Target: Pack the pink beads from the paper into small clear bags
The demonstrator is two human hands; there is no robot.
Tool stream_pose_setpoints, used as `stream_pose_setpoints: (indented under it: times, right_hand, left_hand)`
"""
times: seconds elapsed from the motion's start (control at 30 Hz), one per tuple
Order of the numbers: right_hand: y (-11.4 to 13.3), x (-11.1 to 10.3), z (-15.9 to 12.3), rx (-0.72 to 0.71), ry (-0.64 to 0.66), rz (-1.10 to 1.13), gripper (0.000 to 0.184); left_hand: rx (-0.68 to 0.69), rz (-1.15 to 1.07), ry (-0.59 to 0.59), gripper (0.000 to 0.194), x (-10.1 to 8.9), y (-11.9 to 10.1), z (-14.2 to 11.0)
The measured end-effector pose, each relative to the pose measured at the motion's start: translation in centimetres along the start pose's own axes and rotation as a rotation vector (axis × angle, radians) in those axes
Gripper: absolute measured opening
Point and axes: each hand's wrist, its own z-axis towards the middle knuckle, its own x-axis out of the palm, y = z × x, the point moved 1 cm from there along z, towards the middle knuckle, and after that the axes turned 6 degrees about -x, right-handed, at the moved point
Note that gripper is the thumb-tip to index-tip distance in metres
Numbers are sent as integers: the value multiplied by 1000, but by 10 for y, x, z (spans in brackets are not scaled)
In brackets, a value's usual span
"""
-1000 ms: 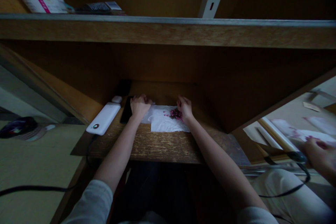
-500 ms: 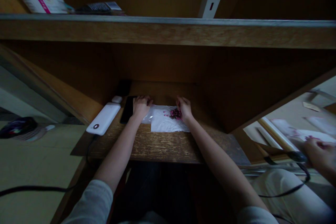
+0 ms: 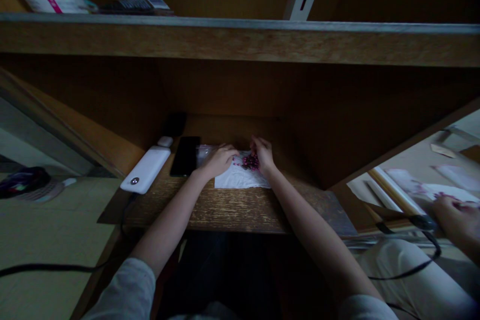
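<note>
A white, crinkled sheet of tissue or cloth lies on the wooden desk, with a small heap of dark pink beads on it. My left hand rests over the sheet's left side, fingers stretched toward a few loose pink beads. Partly beneath that hand is a clear plastic bag. At the heap's right edge my right hand is closed, thumb and fingertips pinched together; whatever sits between them is too small to make out. To the left lies a black phone.
A white power bank with a cable and a small white case lie at the desk's left. The shelf edge crosses above, holding a white charger. At right, another person's hand works over a white sheet.
My left hand has moved right, off the phone and onto the sheet's left side, uncovering the phone. My right hand stays beside the beads. The view has tilted slightly.
</note>
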Motion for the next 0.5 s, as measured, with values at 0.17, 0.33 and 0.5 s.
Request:
stream_pose_setpoints:
  times: [0.17, 0.33, 0.5]
  right_hand:
    - [-1, 1, 0, 19, -3, 1, 33]
    - [0, 1, 0, 11, 12, -14, 34]
    - [2, 1, -1, 15, 16, -11, 33]
  left_hand:
    - [13, 20, 63, 40, 12, 11, -2]
    - [-1, 84, 71, 42, 17, 16, -1]
    - [-22, 61, 55, 45, 19, 17, -1]
